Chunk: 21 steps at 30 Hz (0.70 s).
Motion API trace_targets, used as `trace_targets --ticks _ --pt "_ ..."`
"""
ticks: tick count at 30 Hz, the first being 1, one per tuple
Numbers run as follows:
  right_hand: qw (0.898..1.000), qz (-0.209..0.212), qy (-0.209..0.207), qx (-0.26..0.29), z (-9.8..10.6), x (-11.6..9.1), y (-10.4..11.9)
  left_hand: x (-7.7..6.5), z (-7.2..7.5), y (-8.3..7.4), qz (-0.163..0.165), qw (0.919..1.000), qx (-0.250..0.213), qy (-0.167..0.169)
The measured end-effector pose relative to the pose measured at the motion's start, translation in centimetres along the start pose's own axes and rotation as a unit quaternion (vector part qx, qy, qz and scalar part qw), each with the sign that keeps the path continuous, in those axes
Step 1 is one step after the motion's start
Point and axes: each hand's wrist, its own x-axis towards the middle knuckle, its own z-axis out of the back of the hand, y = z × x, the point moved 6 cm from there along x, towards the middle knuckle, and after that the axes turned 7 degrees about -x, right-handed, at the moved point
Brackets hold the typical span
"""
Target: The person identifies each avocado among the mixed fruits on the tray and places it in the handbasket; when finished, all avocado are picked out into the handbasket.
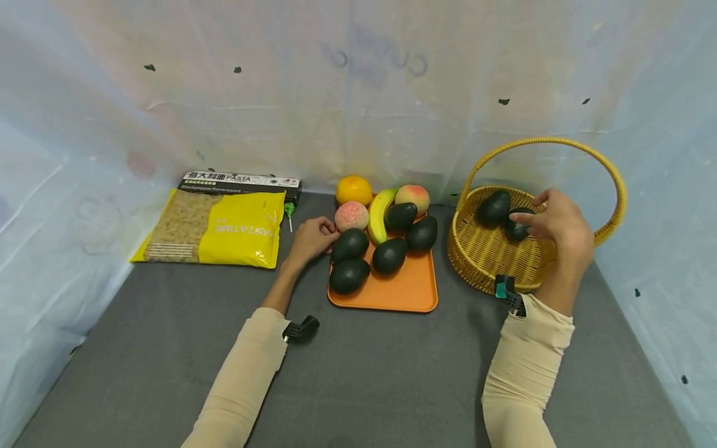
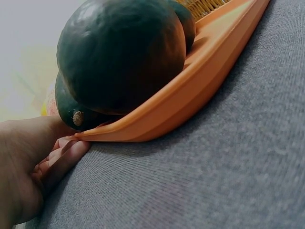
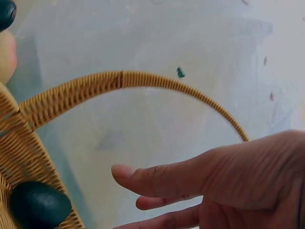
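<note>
Right of the left grip (image 1: 313, 239), the orange tray (image 1: 400, 292) is pinched by its rim, avocados (image 1: 389, 256) aboard; beneath the released right grip (image 1: 564, 227), two avocados (image 1: 493, 209) are cradled by the wicker basket (image 1: 463, 262), where each should be lowered gently.

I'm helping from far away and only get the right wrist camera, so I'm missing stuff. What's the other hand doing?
Observer: The left hand grips the edge of an orange tray.
Kid: Okay! I see one avocado in the basket. Are there more in there?
Observer: Yes, the head view shows two avocados in it.
Kid: And what's way over on the left of the table?
Observer: A yellow bag of pasta, lying in front of a dark box.
</note>
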Motion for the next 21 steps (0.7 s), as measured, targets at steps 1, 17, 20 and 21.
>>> trace_targets --ticks 1,17,20,21 --pt "1.0 0.005 -0.001 -0.001 0.0 -0.1 0.3 0.0 0.0 0.0 0.0 1.0 0.001 -0.001" --pt "0.993 0.11 -0.005 -0.033 -0.8 -0.9 6.8 0.0 -0.1 0.1 0.004 1.0 -0.002 0.003" --pt "0.992 0.124 -0.004 -0.037 -1.0 -1.1 7.8 0.0 0.0 0.1 0.006 1.0 -0.002 0.003" --pt "0.991 0.132 -0.002 -0.035 -1.1 -1.2 8.1 0.0 0.0 0.1 0.007 1.0 -0.001 0.003"
